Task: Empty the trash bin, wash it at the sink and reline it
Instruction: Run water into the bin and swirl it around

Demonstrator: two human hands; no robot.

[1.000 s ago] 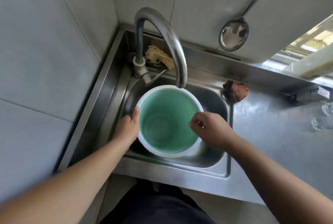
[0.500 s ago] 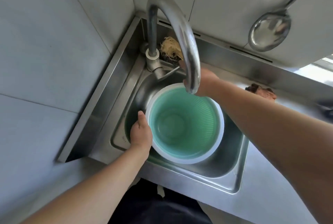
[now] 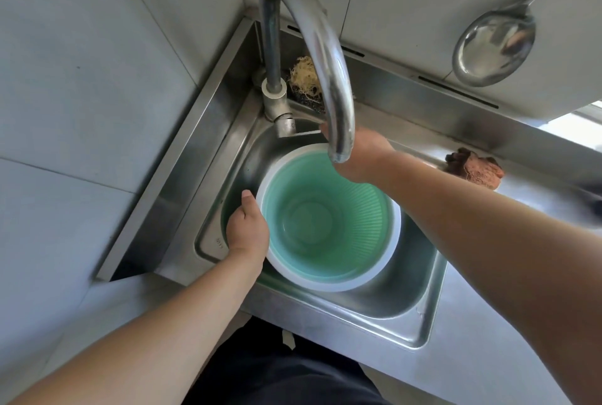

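Fingers of the left hand (image 3: 247, 235) curl down over the near-left side of the trash bin (image 3: 329, 225), grasping its white rim with the thumb lying along the outside edge. Just right of those fingers opens the bin's pale green ribbed inside, empty and upright, standing in the steel sink (image 3: 420, 316) with its mouth facing the camera.

Across the bin from them, the right hand (image 3: 361, 157) reaches past the far rim toward the base of the faucet (image 3: 312, 46). Its fingers are hidden behind the curved spout — I cannot tell whether they are clenched, loose, or gripping the lever there. The spout's mouth hangs above the bin's far edge, directly in front of that hand.

Beyond the right hand's fingers, a straw-coloured scrubber (image 3: 304, 77) sits on the back ledge beside the faucet stem. Well to the right of them a brownish rag (image 3: 475, 171) lies on the steel counter (image 3: 488, 355), and higher up a metal ladle (image 3: 495, 49) hangs against the tiled wall (image 3: 81, 78) — its bowl facing outward.
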